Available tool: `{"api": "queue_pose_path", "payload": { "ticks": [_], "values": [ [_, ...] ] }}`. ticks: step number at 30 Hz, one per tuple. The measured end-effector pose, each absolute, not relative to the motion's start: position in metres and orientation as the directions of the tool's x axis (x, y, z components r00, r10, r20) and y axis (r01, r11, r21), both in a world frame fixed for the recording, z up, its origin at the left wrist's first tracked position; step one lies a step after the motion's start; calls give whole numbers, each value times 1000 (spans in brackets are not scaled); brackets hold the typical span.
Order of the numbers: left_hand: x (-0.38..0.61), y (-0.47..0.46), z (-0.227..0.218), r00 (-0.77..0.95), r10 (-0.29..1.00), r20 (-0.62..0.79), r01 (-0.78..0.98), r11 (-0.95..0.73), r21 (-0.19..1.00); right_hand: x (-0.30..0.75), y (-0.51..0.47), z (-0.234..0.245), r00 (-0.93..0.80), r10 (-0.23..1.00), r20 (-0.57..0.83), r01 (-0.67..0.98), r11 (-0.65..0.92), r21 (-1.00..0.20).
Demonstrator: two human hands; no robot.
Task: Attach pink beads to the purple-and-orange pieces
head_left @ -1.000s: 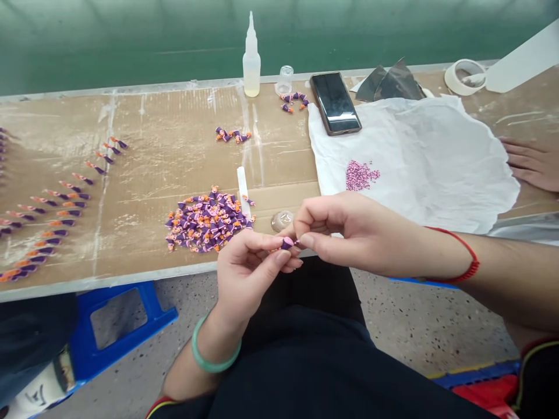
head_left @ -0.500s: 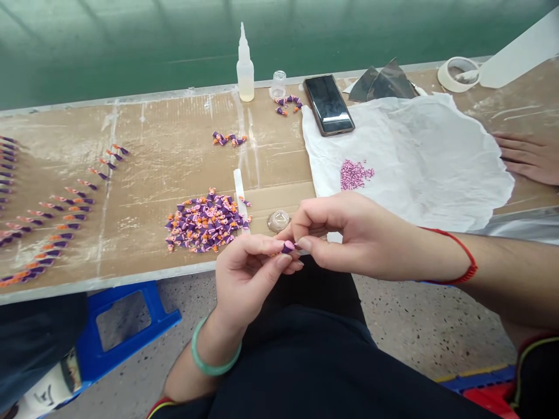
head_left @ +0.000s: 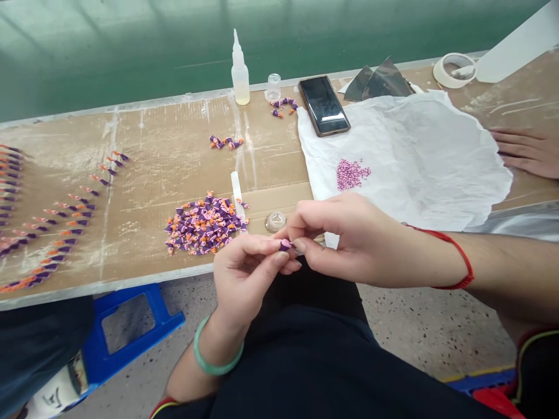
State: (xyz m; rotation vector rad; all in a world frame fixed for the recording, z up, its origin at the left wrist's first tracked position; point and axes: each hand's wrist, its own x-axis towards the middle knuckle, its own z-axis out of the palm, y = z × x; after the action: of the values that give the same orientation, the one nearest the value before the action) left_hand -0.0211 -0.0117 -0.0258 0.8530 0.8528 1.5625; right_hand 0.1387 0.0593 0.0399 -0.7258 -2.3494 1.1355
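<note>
Between the thumb and fingers of my left hand (head_left: pixel 247 270) is a small purple and pink figurine (head_left: pixel 285 245), its pink end turned to the right. My right hand (head_left: pixel 345 241) meets it there, thumb and forefinger pinched at that pink end; whatever they hold is too small to make out. Just behind my fingers sits a small clear round dish (head_left: pixel 275 221). Left of it lies a heap of purple, pink and orange figurines (head_left: pixel 203 224), with a white strip (head_left: pixel 237 192) along its right side. Tiny pink pieces (head_left: pixel 350 174) lie on a white cloth (head_left: pixel 419 157).
A dropper bottle (head_left: pixel 240 81), a clear cap (head_left: pixel 273 87), a phone (head_left: pixel 324 106) and a tape roll (head_left: pixel 441 71) stand or lie along the back. Figurines in rows (head_left: pixel 56 250) cover the left. Another person's hand (head_left: pixel 528 152) rests at the right. A blue stool (head_left: pixel 131 331) is below.
The view has shifted slightly. Both hands keep their pinched hold at the figurine, with its pink end still facing right; nothing else has clearly moved.
</note>
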Motion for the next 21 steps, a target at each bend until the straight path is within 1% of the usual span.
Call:
{"api": "queue_pose_path", "payload": {
  "ticks": [4, 7, 10, 12, 15, 17, 19, 21],
  "values": [
    [-21, -10, -25, -155, 986, 68, -454, -132, 881, 139, 58, 37, -746, 643, 171, 254, 513, -820],
    [-19, -8, -21, -157, 984, 80, -412, -138, 900, 142, 57, 39, -742, 655, 142, 278, 493, -824],
    [-17, -2, -16, -135, 983, 123, -361, -164, 918, 147, 59, 39, -761, 642, 96, 304, 483, -821],
    [-13, 3, -14, -143, 981, 132, -350, -174, 920, 150, 61, 37, -751, 653, 94, 328, 494, -805],
    [-7, 5, -11, -169, 978, 127, -328, -177, 928, 152, 61, 34, -730, 673, 123, 344, 516, -784],
    [-6, 4, -11, -168, 978, 123, -296, -169, 940, 155, 59, 34, -740, 656, 150, 316, 535, -784],
    [-9, 2, -12, -136, 985, 105, -247, -136, 959, 162, 54, 36, -733, 649, 202, 288, 566, -772],
    [-18, -1, -13, -92, 993, 67, -178, -83, 981, 176, 47, 35, -665, 696, 271, 323, 595, -736]
  ]
}}
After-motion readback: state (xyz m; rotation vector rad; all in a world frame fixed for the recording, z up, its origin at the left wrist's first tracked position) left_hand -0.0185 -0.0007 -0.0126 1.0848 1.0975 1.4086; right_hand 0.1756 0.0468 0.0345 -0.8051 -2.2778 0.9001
